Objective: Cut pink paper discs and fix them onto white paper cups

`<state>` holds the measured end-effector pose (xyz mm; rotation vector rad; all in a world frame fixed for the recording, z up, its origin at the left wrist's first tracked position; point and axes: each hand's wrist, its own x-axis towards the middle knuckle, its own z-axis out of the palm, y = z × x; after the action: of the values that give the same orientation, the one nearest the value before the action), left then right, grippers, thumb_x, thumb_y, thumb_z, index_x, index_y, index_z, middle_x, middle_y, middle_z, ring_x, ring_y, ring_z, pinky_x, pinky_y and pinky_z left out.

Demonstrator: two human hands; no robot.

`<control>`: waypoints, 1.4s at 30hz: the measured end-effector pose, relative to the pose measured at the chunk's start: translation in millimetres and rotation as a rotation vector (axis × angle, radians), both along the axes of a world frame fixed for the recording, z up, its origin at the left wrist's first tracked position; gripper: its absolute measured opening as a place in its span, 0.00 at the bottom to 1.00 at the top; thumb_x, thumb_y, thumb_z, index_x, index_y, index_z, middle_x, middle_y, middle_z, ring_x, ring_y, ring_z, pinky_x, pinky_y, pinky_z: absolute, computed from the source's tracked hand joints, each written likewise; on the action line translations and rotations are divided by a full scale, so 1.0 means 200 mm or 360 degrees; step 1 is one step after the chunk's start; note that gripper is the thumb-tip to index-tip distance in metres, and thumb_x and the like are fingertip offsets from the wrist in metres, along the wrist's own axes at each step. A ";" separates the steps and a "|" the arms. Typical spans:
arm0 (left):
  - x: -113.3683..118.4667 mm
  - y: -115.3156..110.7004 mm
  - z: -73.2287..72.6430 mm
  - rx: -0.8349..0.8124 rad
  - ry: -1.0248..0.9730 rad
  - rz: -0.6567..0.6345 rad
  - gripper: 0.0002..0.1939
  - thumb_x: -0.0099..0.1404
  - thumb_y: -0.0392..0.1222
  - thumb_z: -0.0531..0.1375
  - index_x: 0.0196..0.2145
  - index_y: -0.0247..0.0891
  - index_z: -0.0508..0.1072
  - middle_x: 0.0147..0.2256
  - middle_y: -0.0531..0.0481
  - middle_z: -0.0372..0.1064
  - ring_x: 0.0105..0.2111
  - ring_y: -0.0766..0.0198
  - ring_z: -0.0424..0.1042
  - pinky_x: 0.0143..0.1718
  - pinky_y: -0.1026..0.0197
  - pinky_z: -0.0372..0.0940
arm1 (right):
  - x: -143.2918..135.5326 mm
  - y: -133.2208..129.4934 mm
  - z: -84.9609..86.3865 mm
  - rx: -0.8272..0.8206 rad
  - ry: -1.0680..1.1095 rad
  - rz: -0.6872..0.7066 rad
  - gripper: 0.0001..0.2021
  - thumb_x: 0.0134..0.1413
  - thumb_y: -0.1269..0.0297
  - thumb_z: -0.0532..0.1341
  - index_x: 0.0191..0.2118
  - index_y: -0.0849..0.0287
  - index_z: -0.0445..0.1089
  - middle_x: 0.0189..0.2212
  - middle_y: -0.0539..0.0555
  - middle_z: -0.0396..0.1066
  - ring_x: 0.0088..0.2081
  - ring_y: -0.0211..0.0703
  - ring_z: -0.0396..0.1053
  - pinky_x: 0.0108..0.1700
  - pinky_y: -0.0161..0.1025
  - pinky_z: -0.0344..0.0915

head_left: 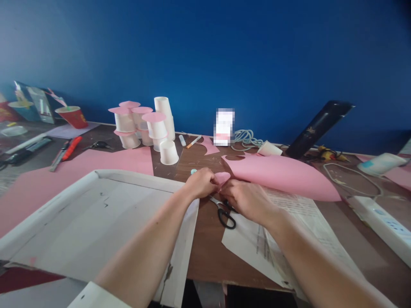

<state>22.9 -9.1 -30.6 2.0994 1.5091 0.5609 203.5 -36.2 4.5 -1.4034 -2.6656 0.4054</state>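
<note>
A small piece of pink paper (222,177) is held over the middle of the table. My left hand (202,183) pinches its left side, fingers closed. On the other side my right hand (244,196) has its closed fingertips at the paper's lower right edge; the exact grip is partly hidden. Black-handled scissors (227,219) lie on the table just beneath my hands, partly covered by the right one. Behind the right hand curls a large pink sheet (279,173) with a round cut in its edge.
White paper cups (169,152) stand at the back left, several stacked with pink paper discs between. A white board (105,214) fills the left front. Printed sheets (305,222) lie under my right arm. A black bottle (316,130), cable coil (247,139) and power strip (385,222) are rightward.
</note>
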 end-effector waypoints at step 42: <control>0.01 -0.03 0.00 0.0081 0.0087 0.0110 0.05 0.53 0.39 0.60 0.25 0.39 0.76 0.36 0.48 0.73 0.39 0.58 0.71 0.34 0.62 0.60 | -0.02 0.08 -0.13 -0.0090 0.0388 -0.0132 0.07 0.52 0.64 0.59 0.32 0.55 0.75 0.32 0.50 0.76 0.33 0.42 0.72 0.32 0.33 0.60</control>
<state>24.4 -14.5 -30.7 2.1233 1.6193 0.5775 198.9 -19.6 -21.8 -1.3755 -2.4114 0.6053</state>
